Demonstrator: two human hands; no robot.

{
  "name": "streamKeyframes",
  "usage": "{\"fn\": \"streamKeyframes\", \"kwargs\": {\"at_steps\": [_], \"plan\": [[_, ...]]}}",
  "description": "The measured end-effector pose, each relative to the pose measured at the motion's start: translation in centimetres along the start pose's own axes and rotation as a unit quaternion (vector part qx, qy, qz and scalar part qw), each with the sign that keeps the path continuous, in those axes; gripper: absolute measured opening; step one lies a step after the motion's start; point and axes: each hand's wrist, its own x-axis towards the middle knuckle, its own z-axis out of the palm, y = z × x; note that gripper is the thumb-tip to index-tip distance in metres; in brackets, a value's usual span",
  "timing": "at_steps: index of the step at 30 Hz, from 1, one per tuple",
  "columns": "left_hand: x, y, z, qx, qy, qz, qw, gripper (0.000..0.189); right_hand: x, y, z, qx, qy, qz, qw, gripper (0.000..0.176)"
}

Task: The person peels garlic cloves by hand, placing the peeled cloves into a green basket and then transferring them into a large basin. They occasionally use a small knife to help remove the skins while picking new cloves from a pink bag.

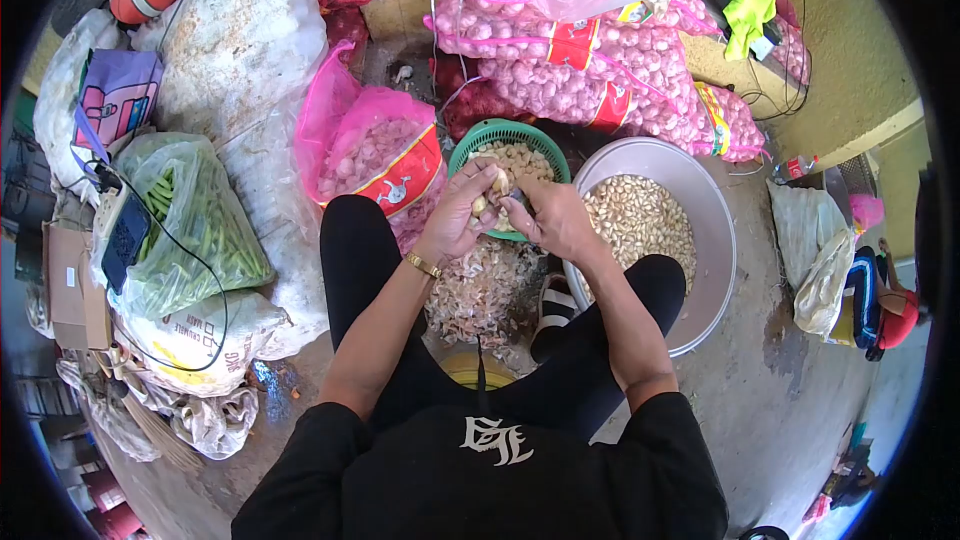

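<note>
My left hand (pixel 458 215) is curled round a few garlic cloves (pixel 479 206), pale between its fingers. Opposite it, my right hand (pixel 552 213) has its fingers bent in and its thumb close to the cloves; what it grips is too small to make out. Both hands are over the near side of a green plastic basket (pixel 459 153) of peeled garlic. To the right stands a large pale basin (pixel 729 240) with many unpeeled cloves (pixel 640 220). Below the hands, a heap of papery garlic skins (pixel 475 292) lies on the floor between my legs.
An opened pink mesh sack of garlic (pixel 365 155) leans left of the basket. Full garlic sacks (pixel 590 80) are stacked behind. A clear bag of green vegetables (pixel 195 225), a phone (pixel 127 240) with a cable and white sacks (pixel 240 30) are on the left.
</note>
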Motion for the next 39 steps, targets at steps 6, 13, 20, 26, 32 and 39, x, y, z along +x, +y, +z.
{"fn": "streamKeyframes", "kwargs": {"at_steps": [6,13,20,26,32,39], "plan": [[-0.1,-0.3,-0.6,0.028,0.028,0.006,0.999,0.014,-0.1,-0.7,-0.2,-0.042,-0.014,-0.035,0.998,0.025],[0.1,2.4,-2.5,-0.038,0.009,0.068,0.997,0.018,-0.6,-1.9,0.8,-0.052,-0.113,-0.067,0.99,0.029],[-1.3,3.7,-2.2,-0.045,-0.075,0.084,0.993,0.017,-0.8,-1.6,1.6,-0.035,-0.17,-0.048,0.984,0.027],[-2.1,3.9,-1.6,0.141,0.047,0.09,0.985,0.015,0.1,-2.6,2.6,0.156,0.032,0.016,0.987,0.026],[-2.0,3.3,-0.8,0.246,0.021,0.087,0.965,0.021,0.7,-2.2,3.2,0.362,0.111,0.17,0.91,0.021],[-1.3,2.6,-1.2,0.273,0.005,0.129,0.953,0.022,0.7,-1.6,2.4,0.389,0.069,0.209,0.895,0.018]]}}
